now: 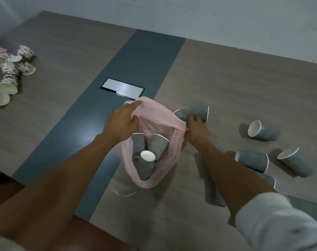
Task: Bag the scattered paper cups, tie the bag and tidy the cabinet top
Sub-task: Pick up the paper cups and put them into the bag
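Note:
A pink plastic bag [159, 124] lies open in the middle of the cabinet top with three grey paper cups [156, 144] inside. My left hand [122, 122] pinches the bag's left rim and holds it open. My right hand [196, 126] grips a grey cup [199, 111] lying just beyond the bag's right rim; a second grey cup [179, 114] lies against it. More grey cups lie on their sides to the right, one [262, 130] farther back and two [252, 160] [295, 162] nearer.
Several white spotted paper cups [11, 71] lie in a heap at the far left. A silver cable hatch [122, 87] sits in the dark blue strip [141, 57] behind the bag. The wall runs along the far edge. The cabinet's front edge [51, 201] is at lower left.

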Available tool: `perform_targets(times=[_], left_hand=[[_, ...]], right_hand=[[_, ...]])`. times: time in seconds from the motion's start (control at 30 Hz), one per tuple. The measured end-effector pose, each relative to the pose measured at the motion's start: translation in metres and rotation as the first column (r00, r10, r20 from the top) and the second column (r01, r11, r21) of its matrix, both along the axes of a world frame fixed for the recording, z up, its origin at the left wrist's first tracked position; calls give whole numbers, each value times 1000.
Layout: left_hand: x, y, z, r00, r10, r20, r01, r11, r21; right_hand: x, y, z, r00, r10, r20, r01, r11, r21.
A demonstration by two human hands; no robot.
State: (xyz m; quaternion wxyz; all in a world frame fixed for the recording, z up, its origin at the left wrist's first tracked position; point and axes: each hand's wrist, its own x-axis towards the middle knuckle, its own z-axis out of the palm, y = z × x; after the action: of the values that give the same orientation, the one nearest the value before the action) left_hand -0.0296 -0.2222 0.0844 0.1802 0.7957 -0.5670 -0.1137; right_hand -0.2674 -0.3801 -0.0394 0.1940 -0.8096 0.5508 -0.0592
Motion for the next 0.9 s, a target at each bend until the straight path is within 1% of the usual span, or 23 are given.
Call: perform_targets(times=[0.07, 0.13, 0.2, 0.23, 0.3, 0.33, 0.37, 0.4, 0.43, 0.47, 0.5, 0.53, 0.57, 0.6, 0.67, 0.73, 0.77, 0.83, 0.87, 0.9], left_hand=[[1, 0, 1, 1000, 0, 3, 0, 1000, 5], [2, 1, 1, 1000, 2, 7, -2, 1000, 15], [4, 0, 1, 1000, 6, 4, -6, 1000, 25], [5, 0, 1, 1000, 8, 1, -8, 1000, 27], [7, -2, 2, 1000, 11, -9, -11, 1000, 24], [8, -2, 3, 1000, 10, -13, -10, 1000, 25], [8, -3, 4, 1000, 9, -16, -8, 1000, 25], [9, -3, 6, 1000, 8, -18, -7, 1000, 27], [9, -4, 7, 1000, 8, -21, -7, 999, 31], [10, -4, 8, 1000, 6, -25, -5, 999, 36], [11, -4, 10, 999, 0, -33, 2, 999, 39], [11, -5, 12, 999, -13, -45, 15, 999, 42], [10, -5, 13, 998, -31, -57, 34, 998, 46], [9, -5, 15, 997, -52, -61, 55, 997, 50], [6, -6, 17, 995, -84, -52, 87, 995, 55], [5, -7, 17, 995, -90, -41, 92, 994, 52], [4, -8, 17, 995, -86, -41, 88, 995, 49], [4, -10, 17, 997, -68, -37, 70, 997, 43], [3, -11, 16, 998, -55, -36, 57, 998, 39], [4, -13, 15, 998, -42, -35, 43, 998, 35]], right_hand=[[3, 2, -5, 998, -17, 55, 15, 999, 41], [2, 6, -8, 978, -68, 198, 47, 993, 109], [-1, 10, -4, 913, -160, 375, 97, 979, 181], [-4, 13, 1, 880, -218, 421, 146, 970, 196], [-13, 26, 14, 805, -323, 498, 271, 947, 175], [-17, 36, 21, 742, -329, 584, 304, 942, 145], [-22, 48, 26, 680, -281, 678, 291, 951, 102], [-27, 61, 30, 649, -178, 739, 217, 975, 44], [-30, 73, 32, 659, -38, 752, 89, 996, -27], [-32, 83, 31, 696, 121, 708, -58, 992, -113], [-31, 90, 30, 739, 278, 613, -195, 960, -201], [-29, 93, 27, 762, 400, 510, -302, 915, -267], [-24, 94, 26, 767, 472, 435, -367, 879, -306], [-17, 94, 27, 769, 492, 408, -387, 867, -315], [1, 94, 34, 788, 424, 447, -328, 903, -278], [13, 90, 42, 787, 303, 537, -215, 951, -223], [13, 88, 45, 787, 258, 561, -155, 962, -224], [4, 80, 50, 810, 160, 565, 6, 960, -281], [-4, 73, 50, 832, 70, 551, 105, 954, -281], [-12, 62, 48, 849, -37, 527, 195, 949, -247]])
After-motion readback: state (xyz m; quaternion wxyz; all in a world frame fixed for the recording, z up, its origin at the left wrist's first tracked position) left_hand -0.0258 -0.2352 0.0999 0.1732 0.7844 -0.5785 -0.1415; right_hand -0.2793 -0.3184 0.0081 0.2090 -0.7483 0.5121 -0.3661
